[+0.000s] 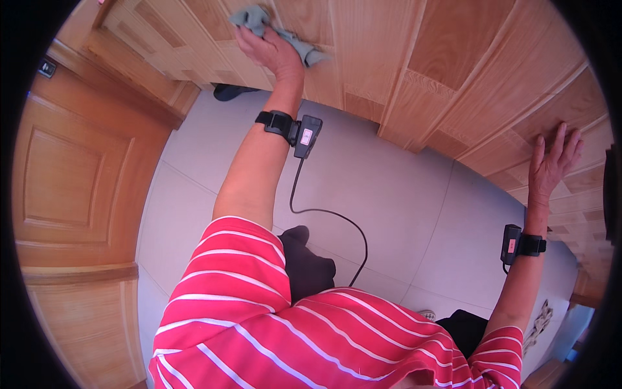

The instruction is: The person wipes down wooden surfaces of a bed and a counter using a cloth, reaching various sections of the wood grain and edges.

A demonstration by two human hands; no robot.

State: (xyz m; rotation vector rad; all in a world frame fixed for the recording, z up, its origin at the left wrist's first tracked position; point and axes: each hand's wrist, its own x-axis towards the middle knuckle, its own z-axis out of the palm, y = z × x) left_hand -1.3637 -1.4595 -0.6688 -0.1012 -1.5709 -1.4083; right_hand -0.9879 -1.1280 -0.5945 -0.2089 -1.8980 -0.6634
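Note:
A wood-panelled surface [369,44] with raised strips and darker inset panels spans the top and right of the view. Against its upper left part my left hand [274,51] holds a crumpled grey-green cloth [252,18], one end of which trails out past the hand's right side. Farther right, my right hand [554,163] rests on the same panelling, fingers apart and nothing held. Each wrist carries a strapped black device; a black cable [359,233] hangs from the left device [307,136] towards my body.
An orange-brown wooden door [63,180] stands at the left. Below lies a pale tiled floor [388,189]. A dark shoe-like object [231,91] sits at the panelling's foot. A twisted, rope-like thing [539,323] lies at lower right. A black object [610,194] shows at the right rim.

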